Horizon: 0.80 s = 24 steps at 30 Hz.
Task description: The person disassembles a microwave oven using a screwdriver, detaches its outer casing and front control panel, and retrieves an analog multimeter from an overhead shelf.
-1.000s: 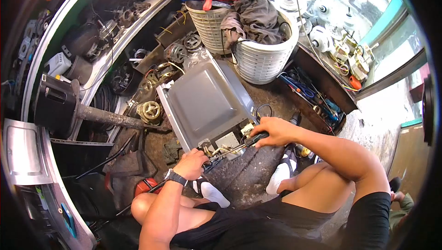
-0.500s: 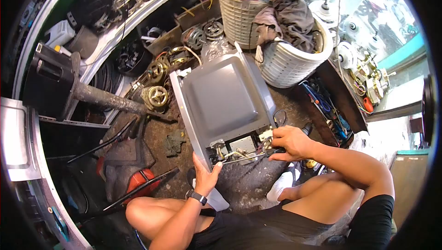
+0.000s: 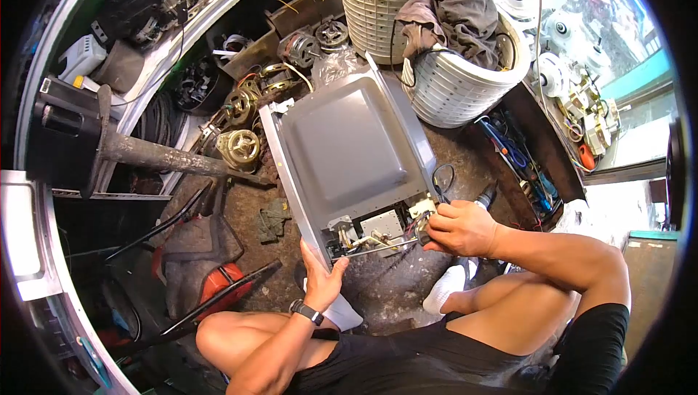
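Observation:
A grey metal appliance casing (image 3: 345, 144), resembling a microwave oven with its cover off, lies on the floor in front of my knees. Wires and a pale metal plate (image 3: 382, 227) show inside its near end. My left hand (image 3: 321, 276) grips the near left corner, fingers along the outer side and thumb towards the front edge. At the near right corner, the fingers of my right hand (image 3: 459, 228) are pinched on a small roundish metal part (image 3: 423, 230). My fingers cover much of that part. A black cable (image 3: 443, 177) loops just beyond this hand.
Two perforated tubs (image 3: 465, 93) stand behind the casing, one heaped with dark cloth (image 3: 465, 24). Several motors (image 3: 238, 149) lie to the left, near a thick metal post (image 3: 163, 155). A tool tray (image 3: 520, 166) sits right; a red-and-black frame (image 3: 225, 286) lies left.
My right hand has turned slightly and its fingers have closed in at the corner; a dark piece beneath them no longer shows. My left hand keeps its hold. The view has shifted a little.

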Each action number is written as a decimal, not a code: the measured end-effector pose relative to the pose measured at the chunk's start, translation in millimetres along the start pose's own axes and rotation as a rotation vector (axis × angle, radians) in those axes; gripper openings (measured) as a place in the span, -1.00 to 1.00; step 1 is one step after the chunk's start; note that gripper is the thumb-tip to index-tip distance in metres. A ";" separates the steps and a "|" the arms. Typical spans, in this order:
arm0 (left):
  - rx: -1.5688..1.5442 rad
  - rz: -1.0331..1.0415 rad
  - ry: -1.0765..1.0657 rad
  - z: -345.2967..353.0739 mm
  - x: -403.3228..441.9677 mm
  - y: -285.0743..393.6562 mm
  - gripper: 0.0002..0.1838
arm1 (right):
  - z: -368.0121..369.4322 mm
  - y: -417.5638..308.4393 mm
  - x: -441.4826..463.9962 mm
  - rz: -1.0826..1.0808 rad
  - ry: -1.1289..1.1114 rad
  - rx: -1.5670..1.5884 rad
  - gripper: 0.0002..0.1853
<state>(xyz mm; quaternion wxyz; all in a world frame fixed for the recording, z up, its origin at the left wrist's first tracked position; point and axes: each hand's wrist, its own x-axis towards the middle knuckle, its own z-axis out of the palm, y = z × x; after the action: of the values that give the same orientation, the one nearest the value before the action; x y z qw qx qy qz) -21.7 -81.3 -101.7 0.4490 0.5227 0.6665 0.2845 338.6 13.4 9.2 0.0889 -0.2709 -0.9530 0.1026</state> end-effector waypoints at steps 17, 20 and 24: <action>0.323 0.198 -0.063 -6.5 1.4 14.9 -0.76 | 5.1 -5.8 -0.9 0.026 0.053 -0.080 -0.66; 0.342 0.173 -0.045 -5.0 -0.2 15.8 -0.76 | -0.1 -6.4 0.2 0.042 0.031 -0.043 -0.62; 0.292 0.179 -0.013 -3.1 -2.7 19.8 -0.78 | -30.2 -3.9 -4.5 0.507 -0.070 0.175 -0.28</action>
<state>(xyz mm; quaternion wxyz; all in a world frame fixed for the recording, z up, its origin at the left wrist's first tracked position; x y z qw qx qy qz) -15.6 -77.8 -82.7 0.3456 0.6413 0.6487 0.2201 347.3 12.2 38.7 0.0507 -0.4883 -0.8448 0.2128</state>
